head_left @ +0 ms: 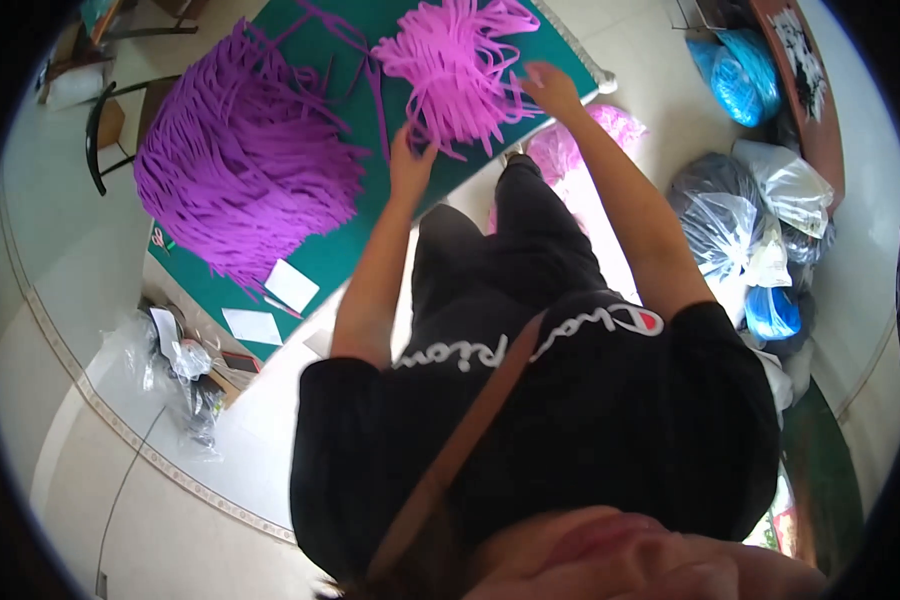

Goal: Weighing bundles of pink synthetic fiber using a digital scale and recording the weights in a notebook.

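A loose heap of pink ribbon-like strips (460,70) lies on the green tabletop (365,235), many of them looped. My left hand (411,165) is at the heap's near left edge, with fingers and thumb closed around the ends of some pink strips. At the right edge of the same heap, my right hand (552,90) has its fingers apart beside the strip ends, and I see nothing held in it. To the left spreads a much larger pile of purple strips (250,165). A few purple strips trail between the two piles.
White paper pieces (292,287) and small scissors (158,238) lie near the table's left end. A chair (110,125) stands beyond it. Pink material in clear plastic (610,130) sits beside the table's right side. Several stuffed bags (715,205) crowd the right wall.
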Demonstrator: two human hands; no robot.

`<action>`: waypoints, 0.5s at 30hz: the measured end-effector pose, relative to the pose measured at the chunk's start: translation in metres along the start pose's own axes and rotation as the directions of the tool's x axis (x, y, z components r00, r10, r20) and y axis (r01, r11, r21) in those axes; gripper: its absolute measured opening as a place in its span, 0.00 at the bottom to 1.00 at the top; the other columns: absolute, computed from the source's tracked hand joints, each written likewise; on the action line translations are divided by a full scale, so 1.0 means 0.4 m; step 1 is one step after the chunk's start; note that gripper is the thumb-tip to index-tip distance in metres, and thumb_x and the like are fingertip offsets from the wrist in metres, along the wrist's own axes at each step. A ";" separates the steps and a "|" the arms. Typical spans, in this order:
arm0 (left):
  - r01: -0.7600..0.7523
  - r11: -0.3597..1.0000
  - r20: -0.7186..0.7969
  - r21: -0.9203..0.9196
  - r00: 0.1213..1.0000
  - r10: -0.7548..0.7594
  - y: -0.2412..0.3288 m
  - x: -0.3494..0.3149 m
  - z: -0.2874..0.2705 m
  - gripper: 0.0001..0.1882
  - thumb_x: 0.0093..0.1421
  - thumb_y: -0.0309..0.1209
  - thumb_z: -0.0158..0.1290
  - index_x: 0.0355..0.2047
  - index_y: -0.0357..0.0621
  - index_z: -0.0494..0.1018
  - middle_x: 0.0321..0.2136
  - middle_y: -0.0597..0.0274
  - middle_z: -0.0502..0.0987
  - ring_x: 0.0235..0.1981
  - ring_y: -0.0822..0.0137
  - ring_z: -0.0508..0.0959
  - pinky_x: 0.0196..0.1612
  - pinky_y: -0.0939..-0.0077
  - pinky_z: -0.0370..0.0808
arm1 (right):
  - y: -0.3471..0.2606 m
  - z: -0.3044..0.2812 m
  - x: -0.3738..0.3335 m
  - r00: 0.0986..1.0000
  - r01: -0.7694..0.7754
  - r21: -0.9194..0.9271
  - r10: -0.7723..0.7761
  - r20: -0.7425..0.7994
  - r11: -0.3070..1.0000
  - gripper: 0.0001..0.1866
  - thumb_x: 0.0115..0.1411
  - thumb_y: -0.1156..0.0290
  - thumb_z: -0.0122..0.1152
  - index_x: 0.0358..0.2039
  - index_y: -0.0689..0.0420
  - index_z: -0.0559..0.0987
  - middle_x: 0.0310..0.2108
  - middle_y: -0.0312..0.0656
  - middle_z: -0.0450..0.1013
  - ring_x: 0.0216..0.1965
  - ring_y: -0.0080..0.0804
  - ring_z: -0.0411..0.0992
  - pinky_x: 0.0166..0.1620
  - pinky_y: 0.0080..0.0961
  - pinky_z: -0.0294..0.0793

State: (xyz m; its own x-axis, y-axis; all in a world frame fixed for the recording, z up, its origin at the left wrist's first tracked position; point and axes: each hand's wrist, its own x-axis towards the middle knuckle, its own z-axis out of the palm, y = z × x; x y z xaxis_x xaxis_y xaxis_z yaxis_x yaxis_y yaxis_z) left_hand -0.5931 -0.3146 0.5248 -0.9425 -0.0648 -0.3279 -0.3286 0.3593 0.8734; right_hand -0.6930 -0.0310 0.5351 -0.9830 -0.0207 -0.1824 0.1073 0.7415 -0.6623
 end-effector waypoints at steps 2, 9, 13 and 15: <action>0.136 0.989 -0.109 -0.060 0.984 -0.142 -0.005 -0.055 0.016 0.30 0.51 0.28 0.58 0.54 0.37 0.61 0.48 0.47 0.68 0.51 0.58 0.69 0.51 0.66 0.67 | 0.060 -0.029 -0.012 0.994 -0.081 0.090 0.074 0.075 0.993 0.23 0.48 0.57 0.62 0.39 0.60 0.77 0.43 0.47 0.73 0.39 0.41 0.74 0.43 0.32 0.72; 0.078 0.995 -0.445 0.054 0.895 -0.046 0.052 -0.084 0.045 0.19 0.52 0.23 0.52 0.46 0.42 0.70 0.45 0.54 0.71 0.42 0.62 0.73 0.44 0.71 0.70 | 0.052 -0.024 -0.042 0.930 0.003 0.048 -0.021 0.366 0.999 0.18 0.48 0.73 0.63 0.40 0.60 0.74 0.30 0.45 0.73 0.31 0.35 0.73 0.36 0.25 0.73; 0.092 0.993 -0.425 -0.076 0.898 -0.116 0.103 -0.070 0.058 0.13 0.53 0.22 0.50 0.40 0.41 0.73 0.39 0.58 0.74 0.37 0.67 0.74 0.38 0.74 0.71 | 0.029 0.006 -0.032 0.935 0.349 -0.300 -0.353 0.044 0.888 0.21 0.44 0.68 0.67 0.40 0.55 0.72 0.33 0.48 0.66 0.36 0.43 0.69 0.38 0.36 0.69; 0.066 0.961 -0.327 -0.268 0.932 -0.155 0.129 -0.063 0.060 0.11 0.53 0.20 0.49 0.37 0.42 0.75 0.33 0.61 0.76 0.33 0.71 0.74 0.34 0.77 0.70 | 0.027 0.013 -0.028 0.944 0.329 -0.289 -0.318 0.084 0.899 0.22 0.44 0.66 0.67 0.39 0.55 0.71 0.33 0.48 0.66 0.37 0.46 0.67 0.40 0.40 0.66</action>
State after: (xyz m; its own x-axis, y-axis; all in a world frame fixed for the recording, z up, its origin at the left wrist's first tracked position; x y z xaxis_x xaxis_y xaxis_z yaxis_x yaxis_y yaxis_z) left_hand -0.5848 -0.2721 0.5694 -0.8476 -0.4209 -0.3232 -0.3942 0.0915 0.9145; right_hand -0.6800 -0.0262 0.5261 -0.9499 -0.3117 -0.0220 -0.2697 0.8535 -0.4459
